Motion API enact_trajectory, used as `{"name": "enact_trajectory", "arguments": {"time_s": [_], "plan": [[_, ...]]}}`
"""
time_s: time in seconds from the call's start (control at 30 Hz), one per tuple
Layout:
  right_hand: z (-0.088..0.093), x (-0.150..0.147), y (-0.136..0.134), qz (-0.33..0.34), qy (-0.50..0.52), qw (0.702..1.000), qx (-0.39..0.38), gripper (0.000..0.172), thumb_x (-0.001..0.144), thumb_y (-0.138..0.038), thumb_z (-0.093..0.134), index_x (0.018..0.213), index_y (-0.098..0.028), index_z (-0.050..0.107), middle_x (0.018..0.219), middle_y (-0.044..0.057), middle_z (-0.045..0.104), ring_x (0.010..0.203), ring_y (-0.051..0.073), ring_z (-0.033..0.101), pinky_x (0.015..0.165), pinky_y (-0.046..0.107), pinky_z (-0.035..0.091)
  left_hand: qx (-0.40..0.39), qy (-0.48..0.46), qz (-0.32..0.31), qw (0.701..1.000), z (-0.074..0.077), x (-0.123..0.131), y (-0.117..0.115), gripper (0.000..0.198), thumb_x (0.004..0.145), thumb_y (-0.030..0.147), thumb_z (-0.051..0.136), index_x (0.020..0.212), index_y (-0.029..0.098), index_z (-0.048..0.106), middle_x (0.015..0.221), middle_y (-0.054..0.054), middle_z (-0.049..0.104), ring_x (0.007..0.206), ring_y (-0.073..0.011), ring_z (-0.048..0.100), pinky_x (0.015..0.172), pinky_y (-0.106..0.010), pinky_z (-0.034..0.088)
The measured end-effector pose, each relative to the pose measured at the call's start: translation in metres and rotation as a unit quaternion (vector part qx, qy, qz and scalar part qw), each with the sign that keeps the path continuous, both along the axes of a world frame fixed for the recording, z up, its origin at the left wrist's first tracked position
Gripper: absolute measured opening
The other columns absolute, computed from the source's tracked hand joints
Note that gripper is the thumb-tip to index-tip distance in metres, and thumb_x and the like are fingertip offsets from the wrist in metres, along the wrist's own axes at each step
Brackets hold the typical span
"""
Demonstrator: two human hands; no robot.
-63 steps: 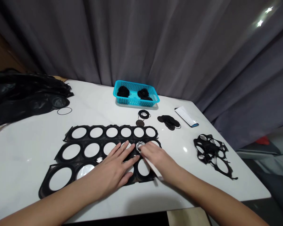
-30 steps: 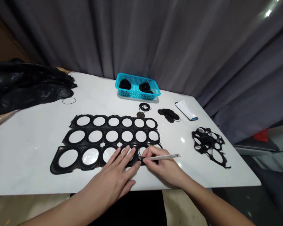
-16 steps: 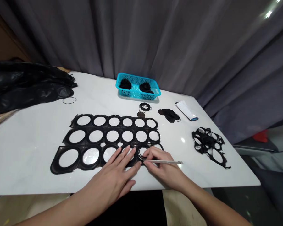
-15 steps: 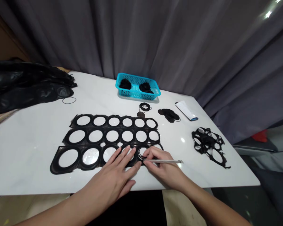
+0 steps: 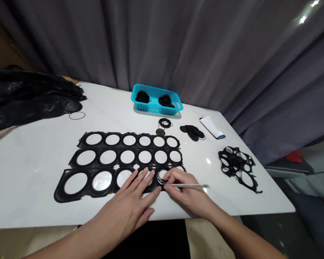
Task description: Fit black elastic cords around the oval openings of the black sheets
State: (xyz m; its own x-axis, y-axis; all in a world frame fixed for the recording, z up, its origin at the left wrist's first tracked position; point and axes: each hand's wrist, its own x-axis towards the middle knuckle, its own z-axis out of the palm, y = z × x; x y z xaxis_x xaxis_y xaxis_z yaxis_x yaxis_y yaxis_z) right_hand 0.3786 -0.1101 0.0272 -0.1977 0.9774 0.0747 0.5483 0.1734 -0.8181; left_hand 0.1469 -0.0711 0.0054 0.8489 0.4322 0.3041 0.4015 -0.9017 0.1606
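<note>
A glossy white counter [image 5: 29, 162] stands before a grey curtain [image 5: 178, 46]. Near its front edge lies a black sheet [image 5: 96, 166] punched with three rows of round holes, its long side running left to right.

The left hand [image 5: 132, 201] rests open and flat on the sheet's front row, with the fingers spread. The right hand [image 5: 186, 194] is pinched shut on a thin metal tool [image 5: 189, 185]. The tool lies nearly level, with its tip pointing left at a front-row hole and its free end pointing right.

The hands cover part of the front row, and the tool's tip is too fine to make out. A teal basket [image 5: 175, 107] at the back holds dark clumps that cannot be identified.
</note>
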Motion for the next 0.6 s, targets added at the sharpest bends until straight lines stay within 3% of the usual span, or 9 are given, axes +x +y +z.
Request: {"name": "enact_trajectory", "arguments": {"time_s": [0.1, 0.2, 0.27, 0.33, 0.4, 0.5, 0.6], "plan": [[-0.009, -0.003, -0.008, 0.044, -0.064, 0.995, 0.067, 0.009, 0.094, -0.015, 0.055, 0.09, -0.022, 0.058, 0.107, 0.008, 0.066, 0.098, 0.022, 0.061, 0.084, 0.035, 0.051, 0.003, 0.005, -0.002, 1.0, -0.003, -0.001, -0.001, 0.05, 0.091, 0.024, 0.06, 0.141, 0.023, 0.051, 0.156, -0.016, 0.04, 0.143, -0.0357, 0.039, 0.113, -0.053, 0.035], [-0.014, 0.008, 0.0, 0.051, -0.115, 0.983, 0.13, 0.018, 0.095, -0.014, 0.049, 0.105, -0.023, 0.06, 0.118, 0.012, 0.066, 0.109, 0.026, 0.057, 0.092, 0.042, 0.049, 0.004, 0.001, -0.002, 1.0, -0.006, -0.001, -0.001, 0.05, 0.091, 0.023, 0.06, 0.14, 0.023, 0.052, 0.157, -0.016, 0.038, 0.143, -0.0365, 0.037, 0.114, -0.054, 0.033], [-0.008, 0.028, 0.019, -0.038, -0.111, 0.984, 0.137, 0.014, 0.093, -0.017, 0.052, 0.101, -0.024, 0.062, 0.112, 0.011, 0.067, 0.106, 0.028, 0.057, 0.092, 0.044, 0.048, 0.002, -0.001, 0.002, 1.0, -0.007, -0.001, -0.002, 0.048, 0.091, 0.021, 0.06, 0.138, 0.023, 0.053, 0.157, -0.015, 0.038, 0.144, -0.0365, 0.036, 0.115, -0.054, 0.031], [0.004, 0.049, 0.044, -0.182, -0.087, 0.971, 0.126, 0.004, 0.09, -0.025, 0.057, 0.087, -0.022, 0.06, 0.104, 0.01, 0.067, 0.101, 0.029, 0.057, 0.092, 0.045, 0.045, 0.005, 0.002, 0.005, 1.0, -0.005, -0.001, -0.002, 0.047, 0.09, 0.022, 0.06, 0.137, 0.023, 0.054, 0.156, -0.015, 0.039, 0.144, -0.0364, 0.036, 0.115, -0.054, 0.031], [0.018, 0.063, 0.064, -0.221, -0.066, 0.967, 0.106, 0.013, 0.09, -0.031, 0.057, 0.082, -0.021, 0.057, 0.098, 0.01, 0.068, 0.092, 0.027, 0.059, 0.085, 0.043, 0.046, 0.016, 0.01, 0.0, 1.0, -0.002, -0.003, -0.002, 0.047, 0.09, 0.024, 0.06, 0.137, 0.023, 0.054, 0.154, -0.015, 0.042, 0.143, -0.0356, 0.038, 0.114, -0.052, 0.034], [0.026, 0.054, 0.074, -0.178, -0.017, 0.983, 0.037, 0.019, 0.09, -0.037, 0.057, 0.081, -0.02, 0.058, 0.094, 0.007, 0.071, 0.079, 0.022, 0.062, 0.073, 0.037, 0.05, 0.044, 0.022, -0.003, 0.999, 0.001, -0.012, -0.005, 0.05, 0.092, 0.028, 0.058, 0.141, 0.021, 0.051, 0.152, -0.014, 0.045, 0.141, -0.0318, 0.043, 0.112, -0.046, 0.037], [0.019, 0.021, 0.065, -0.092, 0.078, 0.99, -0.079, 0.021, 0.089, -0.039, 0.06, 0.08, -0.02, 0.057, 0.094, 0.006, 0.072, 0.064, 0.016, 0.062, 0.06, 0.03, 0.051, 0.077, 0.011, 0.031, 0.996, 0.002, -0.024, -0.01, 0.045, 0.098, 0.032, 0.052, 0.14, 0.017, 0.054, 0.148, -0.014, 0.052, 0.135, -0.0295, 0.05, 0.112, -0.043, 0.035]]}}
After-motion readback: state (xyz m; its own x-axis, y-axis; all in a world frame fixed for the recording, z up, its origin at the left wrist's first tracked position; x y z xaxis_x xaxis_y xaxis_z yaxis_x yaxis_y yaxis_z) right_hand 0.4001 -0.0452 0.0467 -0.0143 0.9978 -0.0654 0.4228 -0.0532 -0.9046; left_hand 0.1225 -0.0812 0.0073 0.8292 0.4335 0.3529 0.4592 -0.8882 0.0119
